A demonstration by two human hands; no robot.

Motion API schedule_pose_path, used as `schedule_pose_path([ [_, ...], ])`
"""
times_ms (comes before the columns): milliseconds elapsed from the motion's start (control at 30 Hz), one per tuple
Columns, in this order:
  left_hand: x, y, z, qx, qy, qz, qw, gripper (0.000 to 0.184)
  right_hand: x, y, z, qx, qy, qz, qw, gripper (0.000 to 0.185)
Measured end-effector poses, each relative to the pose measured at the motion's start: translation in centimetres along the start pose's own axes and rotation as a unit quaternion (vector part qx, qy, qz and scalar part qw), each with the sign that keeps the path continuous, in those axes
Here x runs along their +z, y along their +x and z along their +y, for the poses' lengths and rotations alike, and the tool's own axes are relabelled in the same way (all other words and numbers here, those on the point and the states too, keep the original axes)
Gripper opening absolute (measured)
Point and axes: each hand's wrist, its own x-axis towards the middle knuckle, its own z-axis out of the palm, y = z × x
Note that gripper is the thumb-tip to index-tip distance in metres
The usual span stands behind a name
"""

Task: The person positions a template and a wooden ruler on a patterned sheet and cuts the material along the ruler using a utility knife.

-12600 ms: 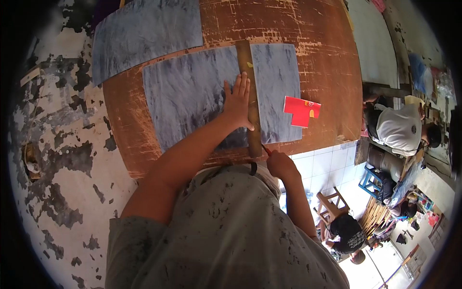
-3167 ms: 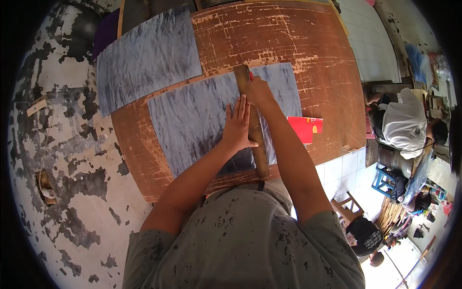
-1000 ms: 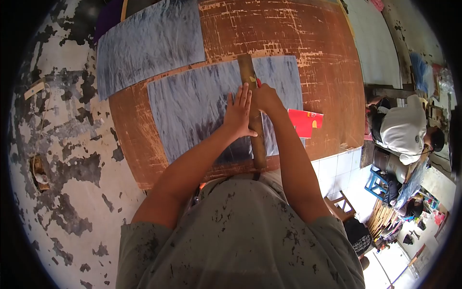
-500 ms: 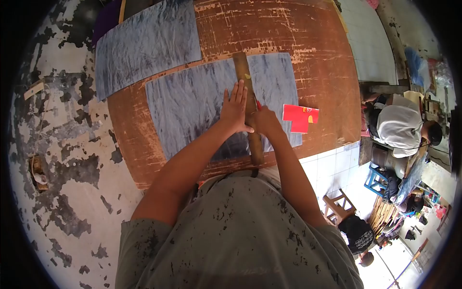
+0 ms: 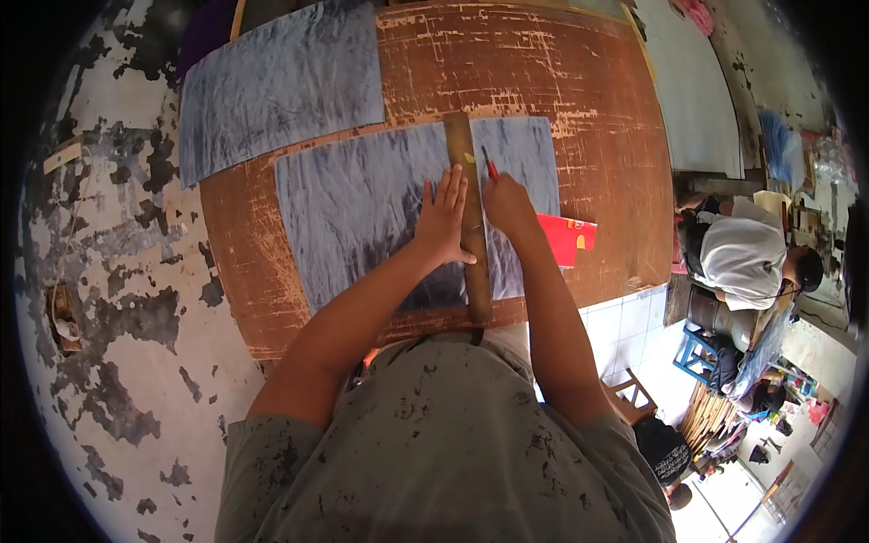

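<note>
A strip (image 5: 475,219) is being pinned steady by a splayed left hand (image 5: 441,226); at its two o'clock, a likely cutter (image 5: 492,169) is being gripped by the right hand (image 5: 509,204).

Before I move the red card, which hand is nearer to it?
Right. The right hand, gripping a red tool, is just left of the red card; the left hand is farther left, touching the brown strip.

Lower-right glare, black vignette, fisheye curvature

Red card (image 5: 568,238) pt. hidden behind R forearm (image 5: 552,299), red tool (image 5: 492,171) pt. in R hand (image 5: 510,206)
</note>
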Motion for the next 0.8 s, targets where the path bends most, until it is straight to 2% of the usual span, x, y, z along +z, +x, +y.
schedule_pose_path([
  [100,0.3,0.2,-0.2,0.000,0.010,-0.005,1.000,0.162,1.2,5.3,-0.6,-0.013,-0.003,0.026,1.000,0.042],
  [167,0.6,0.3,-0.3,0.000,0.017,-0.008,1.000,0.161,3.6,9.0,1.6,-0.105,-0.128,0.013,0.986,0.035],
  [267,0.8,0.4,-0.3,0.003,0.001,-0.001,1.000,0.161,3.0,10.1,0.2,-0.083,-0.139,-0.006,0.987,0.024],
  [400,0.9,0.3,-0.3,0.001,0.005,0.004,1.000,0.161,3.8,11.1,0.5,-0.094,-0.186,-0.020,0.978,0.024],
  [600,0.4,0.4,-0.1,-0.004,0.017,-0.005,1.000,0.161,4.7,9.6,2.2,-0.141,-0.232,-0.053,0.961,0.025],
  [700,0.5,0.2,-0.1,0.002,0.015,0.002,1.000,0.160,6.3,6.8,3.7,-0.021,-0.080,-0.020,0.996,0.024],
  [767,0.7,0.0,0.0,0.006,0.009,0.017,1.000,0.160,3.9,4.7,1.8,-0.111,-0.218,-0.071,0.967,0.023],
  [800,0.8,-0.3,0.2,0.009,0.010,0.008,1.000,0.160,3.9,3.9,1.9,-0.111,-0.218,-0.074,0.967,0.023],
])
